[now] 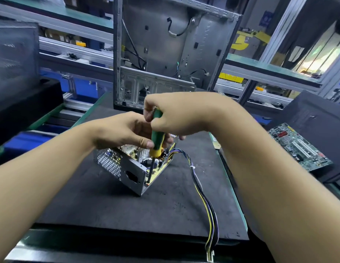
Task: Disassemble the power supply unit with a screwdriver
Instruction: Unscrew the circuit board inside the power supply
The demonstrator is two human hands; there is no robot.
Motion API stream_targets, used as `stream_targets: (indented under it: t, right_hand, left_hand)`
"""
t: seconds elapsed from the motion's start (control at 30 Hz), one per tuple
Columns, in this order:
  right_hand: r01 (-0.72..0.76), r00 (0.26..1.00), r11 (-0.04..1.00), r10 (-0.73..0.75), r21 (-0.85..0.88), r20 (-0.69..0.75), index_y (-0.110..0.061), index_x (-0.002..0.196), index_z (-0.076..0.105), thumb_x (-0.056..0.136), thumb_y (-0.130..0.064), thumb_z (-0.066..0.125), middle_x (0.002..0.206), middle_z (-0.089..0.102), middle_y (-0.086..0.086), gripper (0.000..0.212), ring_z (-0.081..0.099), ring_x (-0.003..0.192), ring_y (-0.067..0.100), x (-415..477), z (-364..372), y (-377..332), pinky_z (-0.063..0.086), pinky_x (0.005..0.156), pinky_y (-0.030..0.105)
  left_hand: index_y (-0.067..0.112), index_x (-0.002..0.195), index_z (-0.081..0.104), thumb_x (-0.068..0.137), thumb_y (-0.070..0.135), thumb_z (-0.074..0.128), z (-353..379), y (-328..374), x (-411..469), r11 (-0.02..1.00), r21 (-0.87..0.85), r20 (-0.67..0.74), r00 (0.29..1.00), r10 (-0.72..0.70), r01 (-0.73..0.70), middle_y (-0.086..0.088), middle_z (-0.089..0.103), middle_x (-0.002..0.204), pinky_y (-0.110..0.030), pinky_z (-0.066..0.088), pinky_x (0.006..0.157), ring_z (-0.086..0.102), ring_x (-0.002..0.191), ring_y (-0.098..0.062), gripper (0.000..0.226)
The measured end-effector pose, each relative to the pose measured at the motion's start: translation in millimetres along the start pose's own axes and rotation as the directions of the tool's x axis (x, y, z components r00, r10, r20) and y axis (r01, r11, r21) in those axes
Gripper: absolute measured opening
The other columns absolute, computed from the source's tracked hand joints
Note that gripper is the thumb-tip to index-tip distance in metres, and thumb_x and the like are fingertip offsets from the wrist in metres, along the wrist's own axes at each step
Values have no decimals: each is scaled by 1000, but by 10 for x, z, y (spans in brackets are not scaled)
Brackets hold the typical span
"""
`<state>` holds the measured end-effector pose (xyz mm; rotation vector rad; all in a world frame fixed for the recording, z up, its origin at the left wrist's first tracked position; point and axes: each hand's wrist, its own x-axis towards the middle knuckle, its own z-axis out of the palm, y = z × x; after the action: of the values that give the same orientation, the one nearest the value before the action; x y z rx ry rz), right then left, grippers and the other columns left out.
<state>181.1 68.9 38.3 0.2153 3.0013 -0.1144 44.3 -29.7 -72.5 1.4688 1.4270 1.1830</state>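
The right hand (176, 115) is closed around the top of the green-handled screwdriver (156, 137), fingers curled over the end of the grip. The left hand (125, 131) comes in from the other side and pinches the lower part of the same handle, thumb just above the yellow collar. The shaft runs almost straight down, and its tip sits on the near corner of the circuit board inside the power supply unit (127, 168).

The unit lies in the middle of the black mat (108, 209), its cover off and one corner towards me, with a perforated side wall on the left. Both hands hide its far part. A cable bundle (203, 196) trails from it down the mat to a pale connector (210, 256) at the front edge. Behind stands a bare metal computer case (171, 54), upright and open. To the right a motherboard (298, 147) leans on a black panel (317, 118).
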Motion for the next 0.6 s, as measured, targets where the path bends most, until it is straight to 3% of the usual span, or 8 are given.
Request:
stream_targets:
  t: [0.1, 0.2, 0.27, 0.33, 0.4, 0.47, 0.53, 0.6]
  right_hand:
    - [-34, 999, 998, 32, 44, 41, -25, 110, 47, 95, -38, 50, 83, 70, -3, 19, 66, 45, 12, -45, -11, 3, 48, 51, 24]
    - [-156, 986, 985, 151, -69, -75, -13, 89, 51, 93, -69, 38, 64, 60, 1, 58, 57, 35, 8, -13, 39, -17, 35, 40, 21]
    - [-142, 981, 972, 112, -189, -161, -12, 81, 49, 98, -63, 35, 68, 51, -1, 56, 53, 53, 13, 38, 76, -8, 28, 44, 26]
    - [-54, 992, 982, 31, -182, -123, -15, 97, 52, 102, -50, 41, 81, 59, -1, 36, 54, 67, 19, 60, 76, 3, 33, 49, 29]
    - [22, 999, 997, -25, -77, -39, -23, 105, 52, 99, -33, 46, 82, 68, -3, 13, 64, 62, 18, 20, 32, 11, 43, 48, 28]
    - [39, 999, 998, -39, -41, 15, -25, 110, 51, 94, -25, 47, 79, 68, -4, 16, 68, 58, 15, -26, 0, 20, 44, 47, 24]
    - [-16, 999, 1000, 17, -12, 49, -23, 117, 44, 94, -33, 49, 80, 68, -2, 26, 68, 52, 15, -47, 7, 36, 46, 48, 25]
    - [-122, 991, 992, 121, 8, 56, -16, 115, 43, 95, -57, 45, 78, 68, 4, 45, 67, 46, 14, -50, 36, 27, 48, 46, 26]
  left_hand:
    - [1, 108, 68, 80, -4, 71, 27, 8, 23, 1000, 27, -45, 999, -6, 7, -11, 76, 106, -23, 54, 84, 72, 100, -22, 28]
    - [14, 101, 67, 68, 8, 82, 84, 8, 65, 998, 65, -102, 995, 17, -10, 1, 75, 90, -20, 56, 74, 70, 85, -8, 36]
    - [21, 103, 63, 65, 14, 84, 109, 18, 66, 996, 92, -96, 995, 31, -22, 12, 72, 87, -14, 53, 74, 66, 83, 1, 44]
    - [21, 108, 65, 71, 9, 82, 85, 23, 38, 996, 80, -42, 999, 30, -27, 12, 75, 98, -16, 53, 79, 69, 92, -2, 42]
    - [18, 110, 69, 79, 4, 73, 27, 24, 1, 998, 63, 8, 1000, 29, -29, 8, 77, 105, -17, 54, 81, 71, 98, -6, 35]
    - [14, 109, 71, 80, 3, 70, -19, 2, -5, 999, 37, 1, 1000, 10, -10, 1, 77, 109, -22, 56, 84, 72, 102, -13, 31]
    - [9, 106, 71, 78, 4, 75, -13, -12, 25, 998, 66, -38, 999, 11, -8, -7, 77, 108, -29, 57, 85, 73, 101, -21, 29]
    - [10, 103, 70, 73, 9, 83, 18, -20, 69, 993, 117, -83, 996, 29, -19, -7, 76, 99, -30, 58, 80, 72, 91, -20, 32]
